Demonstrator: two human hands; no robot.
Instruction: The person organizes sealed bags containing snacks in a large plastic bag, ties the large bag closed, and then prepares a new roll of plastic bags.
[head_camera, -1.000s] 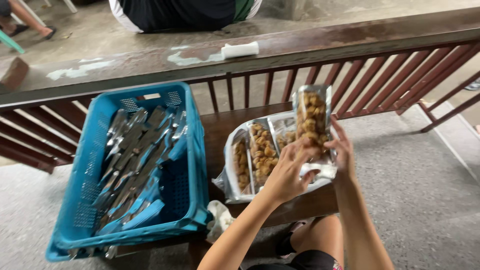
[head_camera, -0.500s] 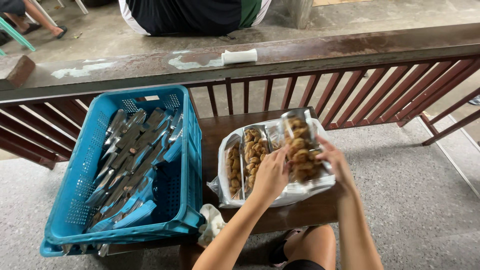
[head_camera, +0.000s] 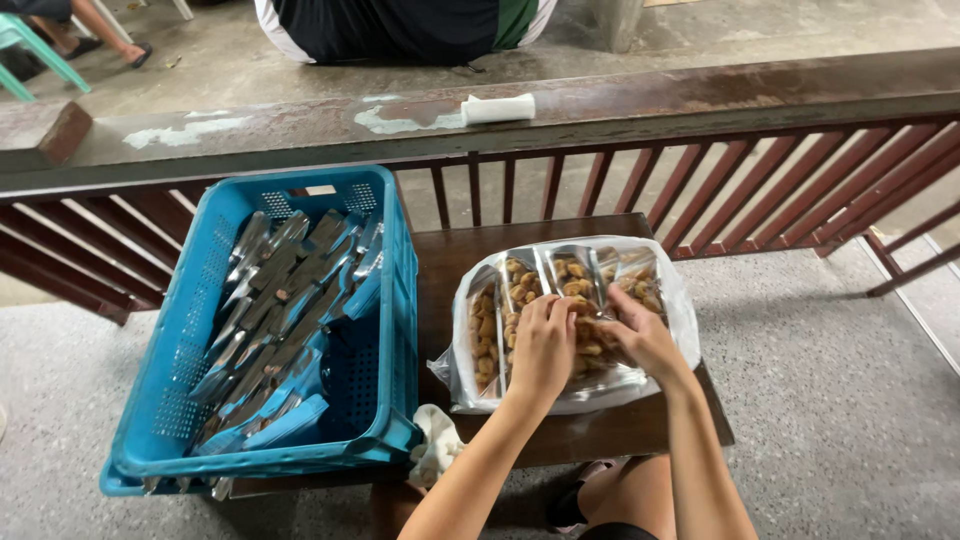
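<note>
Head view: the snack pouch (head_camera: 590, 335) I was holding up a second ago is now lying down among the other pouches in the clear plastic bag (head_camera: 680, 310) on the wooden table (head_camera: 440, 270). My left hand (head_camera: 543, 345) and right hand (head_camera: 645, 335) are both resting on it, fingers curled, gripping its edges. Blue crate (head_camera: 390, 300) is sitting just left.

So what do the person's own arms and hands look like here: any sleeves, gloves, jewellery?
Both arms come up from the bottom edge, bare as far as the picture shows, with no sleeve in view. The left hand and right hand wear no gloves. No ring, watch or bracelet shows on the fingers or wrists, and no markings are visible. The nails are too small to judge.
</note>
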